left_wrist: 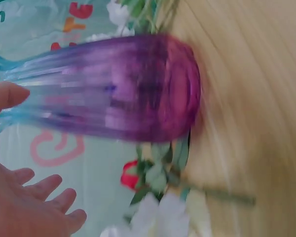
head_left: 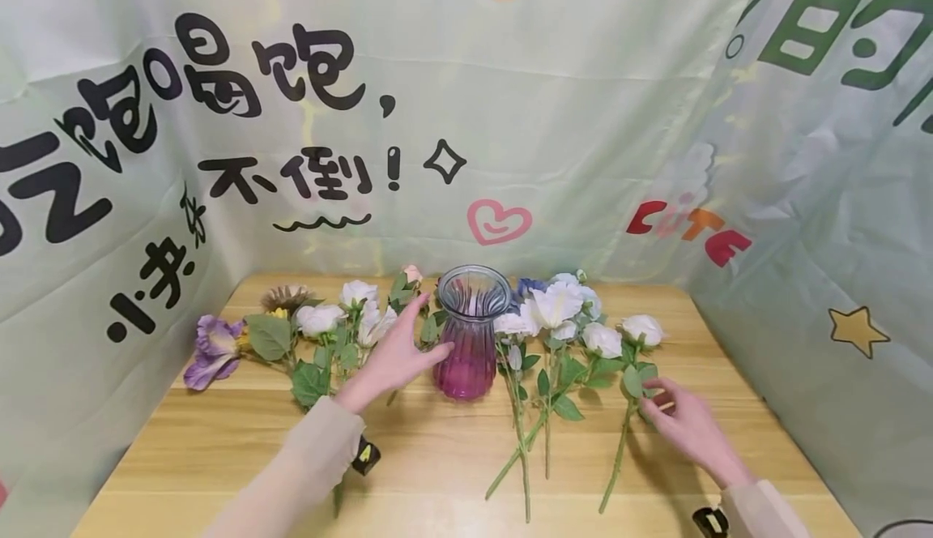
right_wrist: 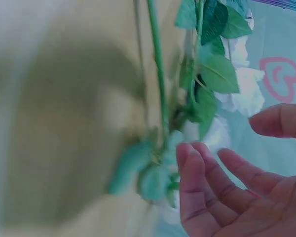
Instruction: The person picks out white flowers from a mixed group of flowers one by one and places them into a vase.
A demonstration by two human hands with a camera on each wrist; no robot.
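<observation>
A ribbed glass vase [head_left: 466, 364], blue-grey at the flared rim and magenta at the base, stands upright at the middle of the wooden table. My left hand [head_left: 394, 356] is at its left side with thumb and fingers spread. In the left wrist view the thumb overlaps the vase [left_wrist: 113, 94]; whether it touches the glass I cannot tell. On the right, my right hand [head_left: 688, 424] hovers by the leaves of a white rose [head_left: 643, 329] whose stem points toward me. Its fingers [right_wrist: 227, 192] are loosely bent and hold nothing in the right wrist view.
Left of the vase lie a purple flower [head_left: 211, 352], white roses [head_left: 319, 319] and a brown flower [head_left: 286, 296]. White flowers [head_left: 551, 305] and a blue one [head_left: 530, 287] lie right of it, stems crossing. Behind the vase is a red flower [left_wrist: 129, 175]. Printed cloth walls [head_left: 583, 117] surround the table.
</observation>
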